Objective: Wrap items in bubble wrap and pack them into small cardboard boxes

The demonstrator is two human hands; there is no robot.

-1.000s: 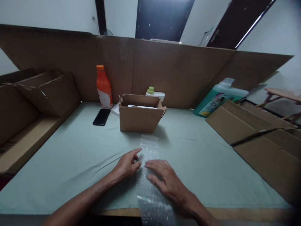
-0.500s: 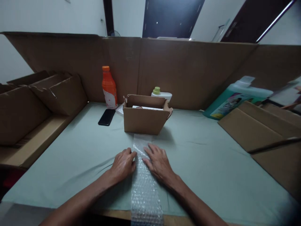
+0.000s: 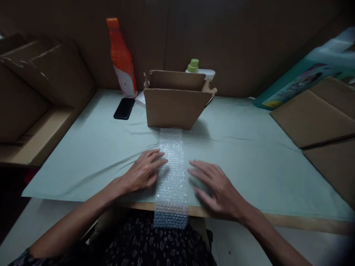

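Observation:
A strip of bubble wrap (image 3: pixel 172 184) lies lengthwise on the pale green cloth, its near end hanging over the table edge towards my lap. The fingertips of my left hand (image 3: pixel 145 168) rest on its left side, spread and holding nothing. My right hand (image 3: pixel 213 186), slightly blurred, is just off the strip's right side with fingers apart and nothing in them. At the far end of the wrap stands an open cardboard box (image 3: pixel 174 107), its flaps raised; its inside is mostly hidden by the front wall.
Behind the box is a white bottle with a green cap (image 3: pixel 193 65). An orange bottle (image 3: pixel 122 59) and a black phone (image 3: pixel 124 108) are at back left. Cardboard boxes (image 3: pixel 52 74) line the left; a teal jug (image 3: pixel 302 77) and more cardboard (image 3: pixel 313 114) occupy the right.
My right hand has lifted off the bubble wrap and moved right. The left hand stays at the strip with fingers more stretched out. The view has tilted down, showing my lap.

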